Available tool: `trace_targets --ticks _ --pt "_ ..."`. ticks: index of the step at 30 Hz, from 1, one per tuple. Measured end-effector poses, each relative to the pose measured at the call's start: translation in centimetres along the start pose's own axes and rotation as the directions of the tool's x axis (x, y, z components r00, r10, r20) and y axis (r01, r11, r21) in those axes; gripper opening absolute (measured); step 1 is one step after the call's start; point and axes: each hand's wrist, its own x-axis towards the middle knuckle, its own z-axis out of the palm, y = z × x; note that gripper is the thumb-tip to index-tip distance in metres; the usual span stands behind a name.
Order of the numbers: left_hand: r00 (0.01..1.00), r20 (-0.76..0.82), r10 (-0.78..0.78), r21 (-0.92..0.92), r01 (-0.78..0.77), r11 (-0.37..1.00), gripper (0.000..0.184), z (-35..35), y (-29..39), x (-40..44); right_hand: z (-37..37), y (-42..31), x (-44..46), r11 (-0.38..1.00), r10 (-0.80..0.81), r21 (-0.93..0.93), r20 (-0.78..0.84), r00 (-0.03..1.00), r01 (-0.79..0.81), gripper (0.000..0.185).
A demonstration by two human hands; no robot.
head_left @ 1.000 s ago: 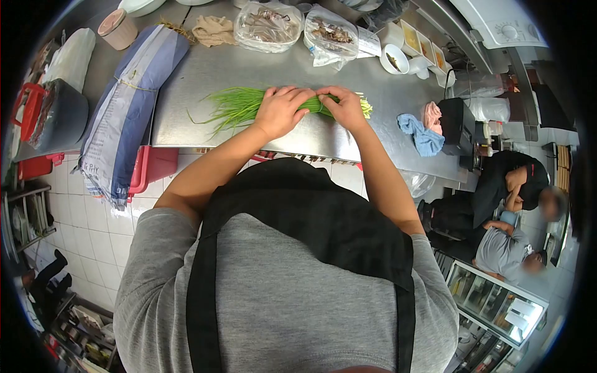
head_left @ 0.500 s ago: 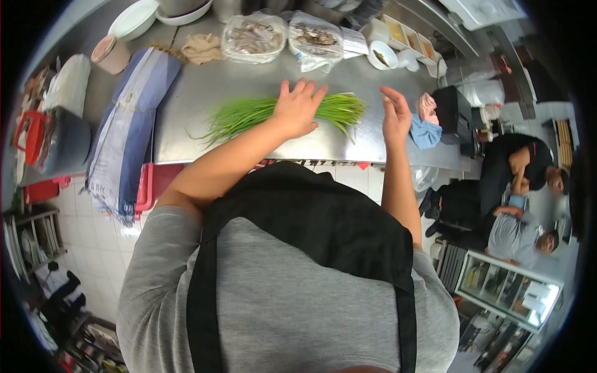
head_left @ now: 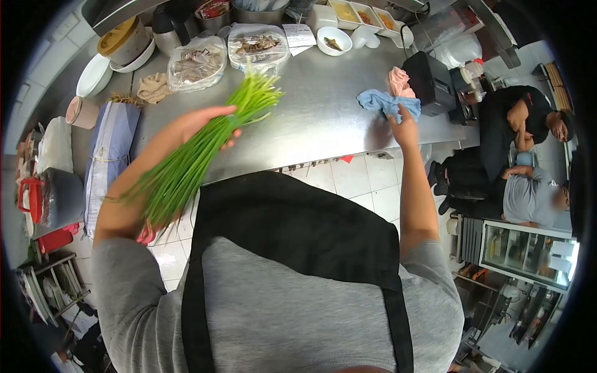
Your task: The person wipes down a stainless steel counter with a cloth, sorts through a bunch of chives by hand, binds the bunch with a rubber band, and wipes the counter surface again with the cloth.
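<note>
My left hand (head_left: 214, 124) is closed round a bunch of long green stalks (head_left: 193, 152), lifted off the steel counter (head_left: 305, 118). Their pale cut ends point up and away, and the thin green tips hang over my left forearm. On the right, my right hand (head_left: 404, 124) touches the near edge of a blue cloth (head_left: 376, 101), its fingers closed on the fabric. A pink cloth (head_left: 400, 82) lies just behind the blue one.
Bagged food (head_left: 198, 63), a second bag (head_left: 258, 46) and a white bowl (head_left: 334, 41) line the back. A wrapped sack (head_left: 111, 146) lies left. A black box (head_left: 429, 82) stands right of the cloths. Two people (head_left: 497, 133) are at the far right.
My left hand has picked up the green bunch and moved left with it. My right hand has gone from open in the air to the blue cloth. The view has turned and shifted.
</note>
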Motion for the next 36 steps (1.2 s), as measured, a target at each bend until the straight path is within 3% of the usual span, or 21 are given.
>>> trace_targets --ticks 3,4,5,7,10,11,13,16,19,21,22,24,25,26,27,28,29,31,33,34,36 --pt "0.948 -0.070 0.309 -0.042 -0.313 0.949 0.041 2.0 -3.0 -4.1 1.9 2.3 0.6 0.913 0.141 -0.394 0.052 0.989 -0.110 0.035" --pt "0.912 -0.127 0.391 -0.011 -0.396 0.918 0.042 2.3 -3.9 -4.8 1.5 2.4 1.6 0.920 0.152 -0.378 0.094 0.984 -0.106 0.030" --pt "0.864 -0.181 0.470 0.025 -0.473 0.881 0.043 2.7 -4.6 -5.8 0.8 2.5 3.0 0.975 0.190 -0.150 0.192 0.963 -0.163 0.030" --pt "0.779 -0.335 0.530 0.073 -0.540 0.839 0.045 3.6 -5.7 -8.3 -0.9 2.1 5.3 0.902 0.190 0.286 0.409 0.893 -0.323 0.032" --pt "0.651 -0.535 0.538 0.031 -0.621 0.783 0.045 4.0 -8.4 -12.3 -2.9 -1.8 4.8 0.885 0.063 0.381 0.470 0.880 -0.267 0.034" --pt "0.609 -0.599 0.520 0.000 -0.649 0.760 0.045 4.0 -9.7 -13.9 -1.2 -2.2 4.1 0.887 -0.009 0.425 0.405 0.914 -0.180 0.042" --pt "0.551 -0.671 0.496 -0.105 -0.733 0.672 0.053 4.5 -12.5 -15.7 5.0 -1.7 1.7 0.981 -0.169 0.111 0.094 0.981 0.158 0.059" --pt "0.437 -0.773 0.460 -0.079 -0.786 0.613 0.063 6.8 -16.5 -17.3 8.1 -7.5 -0.7 0.976 0.032 -0.217 0.159 0.987 0.004 0.072" --pt "0.260 -0.901 0.346 -0.015 -0.817 0.577 0.065 8.2 -20.3 -19.1 10.7 -12.8 -0.4 0.991 -0.063 -0.104 0.225 0.972 0.088 0.074" --pt "0.235 -0.854 0.463 0.057 -0.844 0.533 0.063 9.5 -21.2 -20.8 11.8 -18.9 -2.5 0.952 -0.247 -0.104 0.287 0.925 0.287 0.074" --pt "0.222 -0.825 0.519 0.089 -0.857 0.508 0.062 10.0 -21.4 -21.3 12.1 -22.5 -4.0 0.923 -0.365 0.000 0.320 0.874 0.386 0.071" --pt "0.136 -0.864 0.485 0.130 -0.870 0.476 0.067 11.3 -21.0 -22.3 12.9 -29.9 -8.7 0.745 -0.664 0.358 0.328 0.671 0.562 0.062" --pt "0.095 -0.880 0.466 0.150 -0.875 0.461 0.069 11.7 -20.9 -22.8 12.8 -33.2 -11.7 0.593 -0.802 0.577 0.358 0.478 0.562 0.057" --pt "0.065 -0.885 0.461 0.163 -0.884 0.438 0.071 11.9 -21.0 -23.3 14.4 -35.3 -15.6 0.286 -0.953 0.768 0.166 0.253 0.574 0.051" --pt "0.048 -0.880 0.473 0.181 -0.886 0.427 0.072 12.0 -21.0 -23.9 15.6 -37.0 -19.3 0.024 -1.000 0.942 0.017 0.025 0.334 0.042" --pt "0.027 -0.873 0.487 0.201 -0.889 0.411 0.072 12.1 -20.9 -24.5 13.1 -39.2 -19.8 0.300 -0.910 0.890 0.159 -0.382 -0.344 0.036" --pt "0.008 -0.866 0.500 0.221 -0.891 0.397 0.073 12.2 -21.0 -25.1 11.3 -40.0 -20.5 0.586 -0.788 0.639 0.304 -0.536 -0.499 0.035" --pt "-0.034 -0.865 0.501 0.261 -0.883 0.390 0.074 11.6 -22.2 -26.3 10.4 -41.4 -18.3 0.454 -0.889 0.539 0.214 -0.406 -0.710 0.034" --pt "-0.061 -0.872 0.486 0.276 -0.880 0.386 0.075 11.5 -23.1 -27.2 8.8 -43.7 -13.0 0.381 -0.878 0.261 0.404 -0.257 -0.887 0.037" --pt "-0.076 -0.881 0.467 0.283 -0.876 0.391 0.076 11.3 -23.3 -27.6 8.5 -44.6 -9.9 0.258 -0.866 0.272 0.491 -0.097 -0.927 0.038" --pt "-0.090 -0.888 0.450 0.288 -0.873 0.393 0.076 11.1 -23.4 -28.2 9.2 -46.7 -4.8 0.188 -0.786 0.621 0.560 0.263 -0.761 0.036"
